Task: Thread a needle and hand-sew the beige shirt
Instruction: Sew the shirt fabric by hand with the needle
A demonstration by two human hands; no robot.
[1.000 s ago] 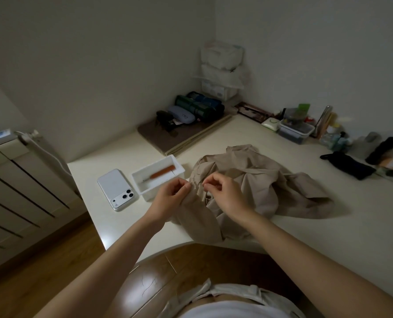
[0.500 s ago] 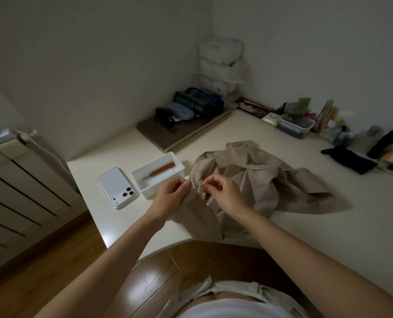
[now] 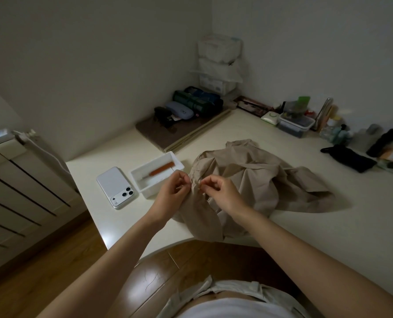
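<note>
Pinching beige shirt (image 3: 259, 180) fold, left hand (image 3: 171, 193), right hand (image 3: 220, 191) just beside, fingertips facing

One beige shirt (image 3: 259, 175) is counted, on one desk (image 3: 328, 226). Two hands are seen: one left hand (image 3: 172, 193), one right hand (image 3: 223, 191). One white phone (image 3: 115, 184) is noted, and one white tray (image 3: 150, 194) with one orange-handled tool (image 3: 162, 168). Three white packs are stacked in the corner — top pack (image 3: 218, 48), middle pack (image 3: 218, 67), bottom pack (image 3: 216, 83). One radiator (image 3: 19, 180), one glasses case (image 3: 179, 111), one clear lidded box (image 3: 296, 123) and one black pouch (image 3: 349, 158) are logged.
</note>
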